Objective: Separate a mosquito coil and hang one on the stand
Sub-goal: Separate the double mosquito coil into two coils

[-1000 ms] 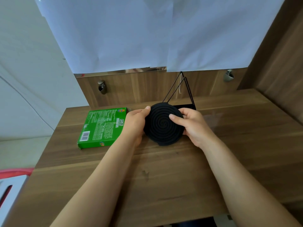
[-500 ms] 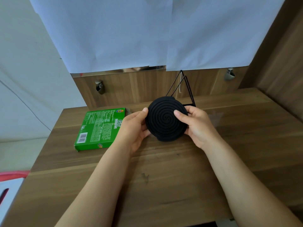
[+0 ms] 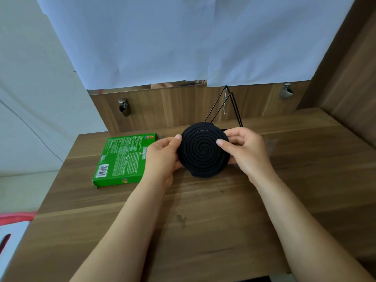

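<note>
Over the last second the mosquito coil (image 3: 201, 153) has come up off the table (image 3: 203, 220) and turned its flat face more squarely toward the camera. The right hand (image 3: 246, 153) has also moved its grip: its thumb now lies further in across the outer rings, where earlier it sat at the rim. A thin pale line shows along the upper turns of the spiral, which may be the first gap between the two nested coils, though it is too fine to be sure. I take this to mean the separating is only beginning and the pair is still together.

The coil is held in the air near the middle of the table's far edge, just in front of the black wire stand (image 3: 225, 104), whose hook hangs bare. The left hand (image 3: 162, 157) pinches the coil's left rim, thumb on the face and fingers hidden behind. The right hand pinches the right rim the same way, thumb on the front and curled fingers behind. The disc sits between the two hands, both touching it. A green box (image 3: 124, 159) lies flat toward the far left corner.
</note>
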The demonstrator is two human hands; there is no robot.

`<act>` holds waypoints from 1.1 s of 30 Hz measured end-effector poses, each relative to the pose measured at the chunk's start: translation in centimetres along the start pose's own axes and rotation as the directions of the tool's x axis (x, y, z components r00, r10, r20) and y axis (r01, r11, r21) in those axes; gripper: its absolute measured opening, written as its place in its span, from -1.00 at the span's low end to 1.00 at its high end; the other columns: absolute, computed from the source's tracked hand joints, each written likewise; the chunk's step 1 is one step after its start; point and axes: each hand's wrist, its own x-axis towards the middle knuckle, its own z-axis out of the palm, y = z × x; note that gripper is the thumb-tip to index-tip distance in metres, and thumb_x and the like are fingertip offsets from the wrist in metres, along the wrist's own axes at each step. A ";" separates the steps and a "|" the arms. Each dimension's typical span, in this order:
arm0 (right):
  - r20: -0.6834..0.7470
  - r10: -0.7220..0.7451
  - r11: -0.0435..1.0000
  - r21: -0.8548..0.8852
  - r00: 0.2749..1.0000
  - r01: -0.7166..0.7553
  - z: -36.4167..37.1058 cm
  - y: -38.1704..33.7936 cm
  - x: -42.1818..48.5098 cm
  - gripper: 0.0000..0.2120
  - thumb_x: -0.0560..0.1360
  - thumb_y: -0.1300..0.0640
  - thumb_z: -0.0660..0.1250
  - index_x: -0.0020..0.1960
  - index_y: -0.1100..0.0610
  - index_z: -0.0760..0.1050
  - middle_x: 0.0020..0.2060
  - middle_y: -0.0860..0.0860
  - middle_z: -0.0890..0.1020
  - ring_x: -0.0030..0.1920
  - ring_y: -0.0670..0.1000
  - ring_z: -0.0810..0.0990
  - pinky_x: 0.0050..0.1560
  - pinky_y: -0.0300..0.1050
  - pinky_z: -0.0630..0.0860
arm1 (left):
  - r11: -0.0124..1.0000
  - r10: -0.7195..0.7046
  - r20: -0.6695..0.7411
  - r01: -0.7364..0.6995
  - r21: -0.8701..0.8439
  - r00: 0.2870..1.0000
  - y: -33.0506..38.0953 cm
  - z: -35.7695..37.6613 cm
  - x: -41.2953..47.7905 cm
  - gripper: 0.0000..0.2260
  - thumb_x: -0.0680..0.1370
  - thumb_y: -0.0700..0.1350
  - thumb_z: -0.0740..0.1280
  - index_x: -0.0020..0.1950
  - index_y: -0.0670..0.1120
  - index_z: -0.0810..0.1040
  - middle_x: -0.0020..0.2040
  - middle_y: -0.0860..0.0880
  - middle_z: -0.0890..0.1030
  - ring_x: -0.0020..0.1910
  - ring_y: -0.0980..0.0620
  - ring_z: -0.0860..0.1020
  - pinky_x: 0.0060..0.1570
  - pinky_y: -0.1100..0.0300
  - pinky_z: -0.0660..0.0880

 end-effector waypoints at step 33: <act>0.089 0.145 0.989 0.002 0.985 -0.146 0.5 -0.7 -0.4 -0.71 0.38 0.17 0.54 0.00 0.06 0.49 -0.13 0.01 0.73 -0.14 -0.04 0.73 -0.22 -0.07 0.68 | 0.995 0.045 0.089 -0.052 0.085 0.995 0.0 0.6 -1.0 -0.68 0.37 -0.36 0.52 0.08 -0.19 0.59 0.01 -0.19 0.71 -0.01 -0.19 0.69 0.10 -0.13 0.60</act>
